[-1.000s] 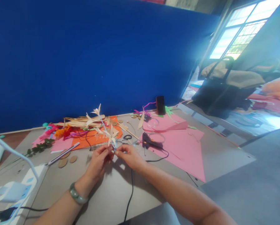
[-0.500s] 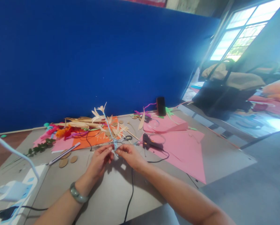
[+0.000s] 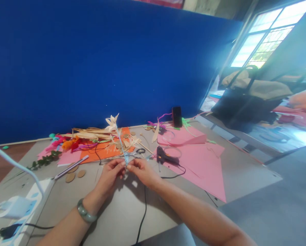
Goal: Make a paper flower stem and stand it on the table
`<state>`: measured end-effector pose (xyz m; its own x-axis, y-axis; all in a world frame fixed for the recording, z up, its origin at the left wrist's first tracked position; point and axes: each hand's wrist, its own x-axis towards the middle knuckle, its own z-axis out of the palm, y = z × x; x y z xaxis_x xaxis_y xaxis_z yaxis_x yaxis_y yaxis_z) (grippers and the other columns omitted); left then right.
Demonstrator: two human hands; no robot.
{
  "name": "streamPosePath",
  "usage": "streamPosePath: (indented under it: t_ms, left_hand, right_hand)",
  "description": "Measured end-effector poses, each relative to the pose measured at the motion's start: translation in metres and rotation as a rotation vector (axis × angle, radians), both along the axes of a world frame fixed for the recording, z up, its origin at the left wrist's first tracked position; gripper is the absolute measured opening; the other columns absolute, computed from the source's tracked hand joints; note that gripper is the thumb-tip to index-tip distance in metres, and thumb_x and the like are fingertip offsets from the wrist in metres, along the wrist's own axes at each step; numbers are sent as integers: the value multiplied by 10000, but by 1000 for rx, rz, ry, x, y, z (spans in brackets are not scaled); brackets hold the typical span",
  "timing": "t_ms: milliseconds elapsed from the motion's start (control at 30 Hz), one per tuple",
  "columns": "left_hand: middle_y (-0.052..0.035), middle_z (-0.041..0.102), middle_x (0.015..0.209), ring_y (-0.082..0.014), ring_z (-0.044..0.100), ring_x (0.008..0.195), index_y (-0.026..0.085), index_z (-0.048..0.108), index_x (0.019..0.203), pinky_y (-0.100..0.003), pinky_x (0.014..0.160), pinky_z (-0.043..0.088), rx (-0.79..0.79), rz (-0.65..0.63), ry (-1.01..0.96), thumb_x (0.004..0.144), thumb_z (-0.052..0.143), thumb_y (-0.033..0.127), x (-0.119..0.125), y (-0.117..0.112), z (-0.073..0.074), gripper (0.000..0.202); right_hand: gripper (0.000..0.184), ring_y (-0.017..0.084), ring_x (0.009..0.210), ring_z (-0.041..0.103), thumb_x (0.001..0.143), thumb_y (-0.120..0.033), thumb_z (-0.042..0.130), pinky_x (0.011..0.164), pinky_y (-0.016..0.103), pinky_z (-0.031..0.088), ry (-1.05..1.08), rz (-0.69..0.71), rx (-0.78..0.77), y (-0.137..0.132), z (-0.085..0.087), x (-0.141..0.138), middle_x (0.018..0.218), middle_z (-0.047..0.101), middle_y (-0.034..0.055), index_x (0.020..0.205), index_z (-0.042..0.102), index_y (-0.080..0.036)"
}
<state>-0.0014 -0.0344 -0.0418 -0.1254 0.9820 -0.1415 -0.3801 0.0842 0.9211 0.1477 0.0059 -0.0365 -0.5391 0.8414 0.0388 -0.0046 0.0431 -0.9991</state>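
Note:
Both my hands meet in the middle of the table at the lower end of a thin, light blue stem (image 3: 121, 140). On top of this stem is a pale, straw-coloured flower (image 3: 112, 122) with pointed petals, leaning a little left. My left hand (image 3: 115, 169) pinches the stem's base between thumb and fingers. From the other side my right hand (image 3: 140, 170) closes thumb and forefinger on the same bluish end. What exactly lies between the fingertips is too small to make out. Just behind the hands lie scissors (image 3: 140, 151) with dark handles.
A black glue gun (image 3: 167, 156) rests on pink sheets (image 3: 201, 167) at right; its cord runs nearby. An orange sheet (image 3: 91, 155), dried husks (image 3: 91, 134) and coloured bundles lie left. A power strip (image 3: 37, 198) stands front left, and a phone (image 3: 176, 117) leans against the blue panel.
The flower has turned about its stem, so its petals now look gathered into one bloom instead of spread apart. Both hands stay at the stem's base, with little movement.

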Motion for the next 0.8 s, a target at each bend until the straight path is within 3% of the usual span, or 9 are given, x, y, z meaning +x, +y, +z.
streamPosePath:
  t_ms: [267, 433, 633, 800]
  left_hand:
    - [31, 552, 550, -64, 486, 462, 136, 609, 691, -164, 423, 361, 3, -123, -104, 666, 774, 343, -2, 2, -2, 265]
    - [46, 555, 551, -60, 485, 458, 155, 602, 737, -157, 420, 349, -33, -65, -140, 630, 806, 301, -3, 3, -5, 273]
    - [30, 576, 562, -75, 497, 481, 146, 627, 733, -178, 448, 369, -6, 22, -38, 649, 783, 330, 1, 0, -5, 255]
    - [33, 562, 543, -68, 460, 459, 147, 637, 723, -187, 461, 351, 30, -23, 64, 707, 731, 363, 3, -3, -2, 236]
  right_hand:
    - [245, 172, 760, 634, 832, -365, 596, 780, 322, 483, 39, 109, 7, 0, 0, 1, 737, 688, 43, 742, 635, -140]
    - [191, 145, 697, 601, 823, -297, 595, 728, 280, 462, -42, 23, 94, -3, 6, 1, 716, 672, 14, 709, 639, -151]
    - [181, 122, 635, 546, 814, -239, 580, 631, 235, 425, -139, -97, 218, -5, 7, 0, 655, 631, -4, 662, 626, -153]
    - [181, 125, 626, 542, 803, -208, 579, 605, 228, 405, -166, -135, 284, -3, 6, 0, 629, 623, -1, 639, 626, -150]
